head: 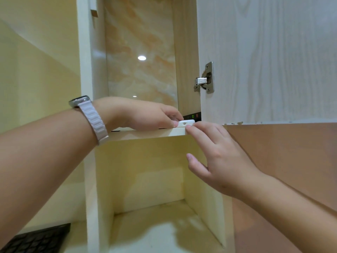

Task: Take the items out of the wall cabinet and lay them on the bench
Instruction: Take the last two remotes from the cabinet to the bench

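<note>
The wall cabinet (145, 134) stands open and I look up at its lower shelf edge. A flat black item (192, 116) with a green and a red dot lies on that shelf at the right front; most of it is hidden. My left hand (145, 114), with a watch on the wrist, rests on the shelf, its fingers curled down over the black item's near end. A small white piece with a screw (187, 123) sits at the shelf's front edge. My right hand (218, 157) is below the shelf, fingers spread, index tip touching that white piece.
The cabinet door (273, 61) is swung open to the right on a metal hinge (205, 78). Under the shelf is an open niche above the pale bench (155, 234). A black keyboard (36, 240) lies at the bottom left.
</note>
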